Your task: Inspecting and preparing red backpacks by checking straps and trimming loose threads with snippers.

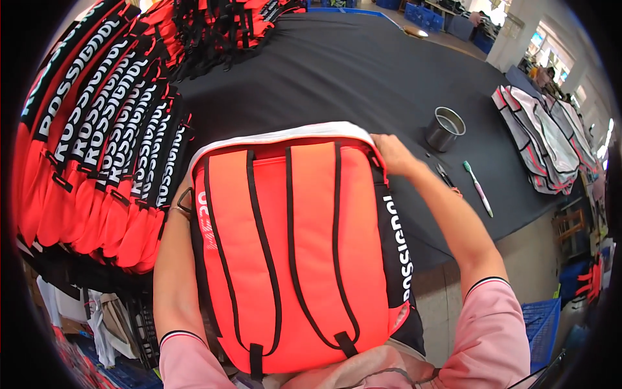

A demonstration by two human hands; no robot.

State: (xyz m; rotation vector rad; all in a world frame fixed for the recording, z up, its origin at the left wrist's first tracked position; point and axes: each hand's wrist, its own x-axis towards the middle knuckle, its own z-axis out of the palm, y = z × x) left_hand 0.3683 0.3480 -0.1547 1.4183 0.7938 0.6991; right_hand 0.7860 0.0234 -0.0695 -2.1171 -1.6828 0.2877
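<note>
A bright orange-red backpack (pixel 291 253) with black-edged shoulder straps lies back-side up in front of me, its top edge white and resting on the black-covered table (pixel 350 78). My right hand (pixel 392 154) grips the bag's upper right corner. My left hand (pixel 183 201) is mostly hidden behind the bag's left side, where it holds the edge near a black loop.
A long row of matching red and black bags (pixel 97 142) is stacked along the left. A metal cup (pixel 445 128), a black pen (pixel 444 175) and a green and pink toothbrush-like tool (pixel 478 188) lie at right. Grey and white bags (pixel 541 139) pile far right. Blue crates (pixel 541 324) stand below.
</note>
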